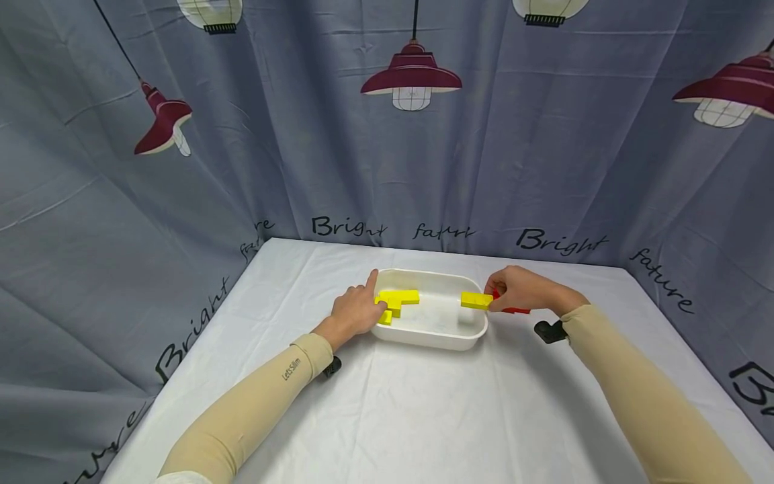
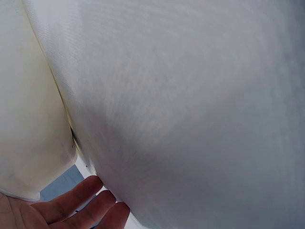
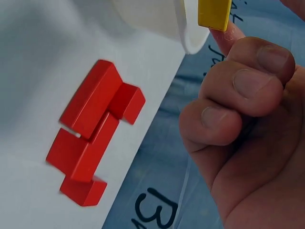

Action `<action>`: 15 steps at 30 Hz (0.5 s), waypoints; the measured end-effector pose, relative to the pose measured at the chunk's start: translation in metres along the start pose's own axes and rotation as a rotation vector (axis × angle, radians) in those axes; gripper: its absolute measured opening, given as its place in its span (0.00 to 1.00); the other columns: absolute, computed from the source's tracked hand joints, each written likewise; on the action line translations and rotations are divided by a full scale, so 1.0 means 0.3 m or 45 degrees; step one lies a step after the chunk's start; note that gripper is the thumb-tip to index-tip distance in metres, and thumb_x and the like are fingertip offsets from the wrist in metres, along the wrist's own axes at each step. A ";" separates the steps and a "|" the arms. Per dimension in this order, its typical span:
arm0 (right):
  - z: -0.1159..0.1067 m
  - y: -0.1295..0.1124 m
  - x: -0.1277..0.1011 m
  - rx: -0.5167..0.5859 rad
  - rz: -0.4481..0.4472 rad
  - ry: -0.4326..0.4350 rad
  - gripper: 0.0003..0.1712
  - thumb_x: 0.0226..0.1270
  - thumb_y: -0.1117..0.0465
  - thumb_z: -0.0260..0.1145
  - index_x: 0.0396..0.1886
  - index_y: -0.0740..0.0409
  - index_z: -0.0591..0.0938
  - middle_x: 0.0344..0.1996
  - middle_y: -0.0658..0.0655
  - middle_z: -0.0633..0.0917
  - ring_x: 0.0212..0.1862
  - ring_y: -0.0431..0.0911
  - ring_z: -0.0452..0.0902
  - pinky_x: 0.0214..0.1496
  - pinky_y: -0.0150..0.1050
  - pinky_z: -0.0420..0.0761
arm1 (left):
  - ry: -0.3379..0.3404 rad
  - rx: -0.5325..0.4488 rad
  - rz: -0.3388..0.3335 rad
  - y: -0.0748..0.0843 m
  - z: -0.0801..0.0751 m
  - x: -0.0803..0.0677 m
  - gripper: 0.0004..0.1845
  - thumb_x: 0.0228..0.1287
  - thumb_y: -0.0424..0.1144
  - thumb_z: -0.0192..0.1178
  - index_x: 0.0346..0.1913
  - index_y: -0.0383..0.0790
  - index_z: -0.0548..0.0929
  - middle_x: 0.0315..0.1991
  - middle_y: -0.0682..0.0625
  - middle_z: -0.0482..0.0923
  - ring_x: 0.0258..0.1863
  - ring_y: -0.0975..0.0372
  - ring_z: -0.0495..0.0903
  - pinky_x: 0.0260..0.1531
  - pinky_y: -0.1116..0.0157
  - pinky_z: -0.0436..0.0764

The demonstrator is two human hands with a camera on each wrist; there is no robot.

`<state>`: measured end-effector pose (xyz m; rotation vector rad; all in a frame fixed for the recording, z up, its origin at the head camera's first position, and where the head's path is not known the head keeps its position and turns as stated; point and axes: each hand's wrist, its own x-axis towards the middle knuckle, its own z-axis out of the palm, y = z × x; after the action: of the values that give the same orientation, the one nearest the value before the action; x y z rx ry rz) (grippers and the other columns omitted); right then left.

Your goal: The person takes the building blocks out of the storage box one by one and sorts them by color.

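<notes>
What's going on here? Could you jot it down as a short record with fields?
Surface: table under a white cloth
Container: white tray
In tray: yellow blocks, at its left end
Left hand: on the tray's left rim, touching the yellow blocks
Right hand: pinches a yellow block over the tray's right rim
Outside tray: red blocks on the cloth by the right hand
Backdrop: grey curtain with lamp prints

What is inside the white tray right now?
Inside the white tray lie yellow blocks by the left hand, which hides part. The right hand holds another yellow block over it.
</notes>
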<state>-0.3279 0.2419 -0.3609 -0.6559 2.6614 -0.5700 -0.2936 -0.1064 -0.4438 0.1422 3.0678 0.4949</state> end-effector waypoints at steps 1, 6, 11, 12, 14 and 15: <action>-0.002 0.006 -0.007 0.002 0.004 0.006 0.14 0.55 0.56 0.75 0.39 0.56 0.85 0.20 0.52 0.74 0.27 0.45 0.71 0.34 0.39 0.72 | 0.000 -0.002 -0.001 0.000 -0.001 0.000 0.42 0.69 0.53 0.47 0.82 0.49 0.46 0.61 0.39 0.78 0.56 0.49 0.78 0.49 0.48 0.79; 0.000 0.039 -0.037 0.002 0.036 0.029 0.14 0.55 0.56 0.75 0.38 0.57 0.84 0.20 0.52 0.73 0.26 0.45 0.70 0.31 0.38 0.70 | -0.004 -0.007 0.001 0.002 -0.002 -0.003 0.42 0.69 0.53 0.48 0.82 0.49 0.46 0.61 0.39 0.78 0.56 0.49 0.78 0.49 0.49 0.79; 0.014 0.068 -0.056 0.023 0.073 0.028 0.15 0.56 0.55 0.75 0.40 0.58 0.84 0.20 0.52 0.72 0.29 0.46 0.69 0.34 0.39 0.70 | -0.004 -0.006 -0.008 -0.002 0.000 -0.005 0.42 0.69 0.54 0.48 0.82 0.49 0.46 0.61 0.40 0.78 0.56 0.50 0.78 0.48 0.49 0.79; 0.016 0.073 -0.059 0.022 0.080 0.033 0.15 0.56 0.55 0.75 0.40 0.58 0.84 0.21 0.52 0.73 0.30 0.46 0.69 0.35 0.40 0.70 | -0.001 -0.004 -0.007 -0.003 0.001 -0.004 0.42 0.69 0.54 0.48 0.82 0.49 0.46 0.60 0.40 0.78 0.56 0.50 0.78 0.47 0.49 0.79; 0.018 0.085 -0.063 0.019 0.086 0.044 0.16 0.56 0.55 0.75 0.41 0.58 0.84 0.22 0.52 0.73 0.31 0.46 0.70 0.36 0.40 0.70 | 0.006 -0.004 -0.003 -0.004 0.001 -0.001 0.42 0.69 0.54 0.48 0.82 0.49 0.46 0.60 0.40 0.78 0.55 0.50 0.78 0.47 0.49 0.79; 0.018 0.091 -0.064 0.019 0.094 0.048 0.16 0.56 0.55 0.75 0.41 0.59 0.84 0.22 0.52 0.74 0.32 0.46 0.70 0.37 0.40 0.71 | 0.008 -0.005 0.000 -0.004 0.000 -0.001 0.42 0.69 0.54 0.48 0.82 0.49 0.46 0.60 0.39 0.78 0.55 0.50 0.78 0.46 0.49 0.79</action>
<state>-0.3195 0.2722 -0.3737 -0.5456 2.7010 -0.5870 -0.2934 -0.1074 -0.4442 0.1403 3.0723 0.5024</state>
